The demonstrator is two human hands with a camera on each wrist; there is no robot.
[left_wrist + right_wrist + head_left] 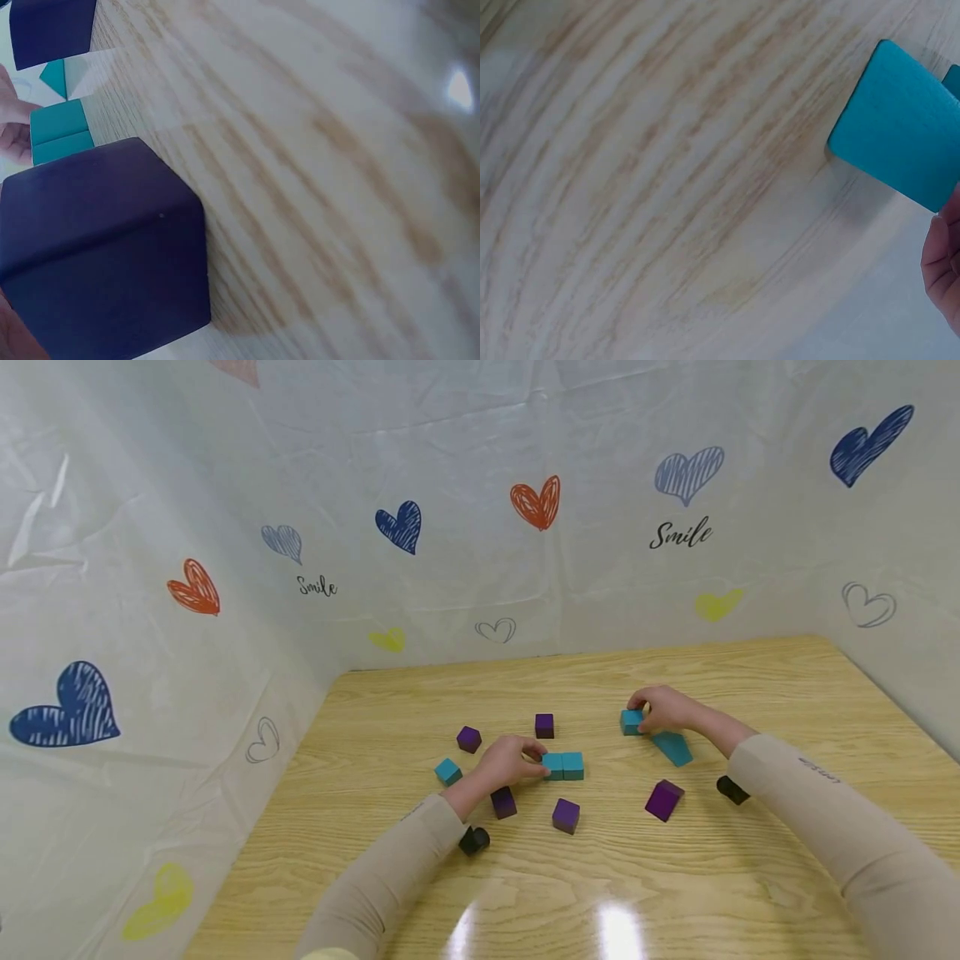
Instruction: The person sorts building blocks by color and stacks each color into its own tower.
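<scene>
In the head view, my left hand (506,762) pinches the left one of two teal cubes (552,767) that sit side by side; the right teal cube (573,766) touches it. Farther right, my right hand (663,708) grips another teal cube (632,722) between thumb and fingers. Just below that hand lies a teal four-sided block (672,748), which looks large in the right wrist view (900,127). A dark purple cube (105,247) fills the near left of the left wrist view, with the teal pair (61,131) beyond it.
Around the left hand lie purple cubes (469,739), (504,802), (566,816) and a loose teal cube (448,772). Another purple cube (544,726) stands behind the teal pair. A longer purple block (664,800) lies at right. Heart-printed sheeting (450,585) borders the wooden table (600,877).
</scene>
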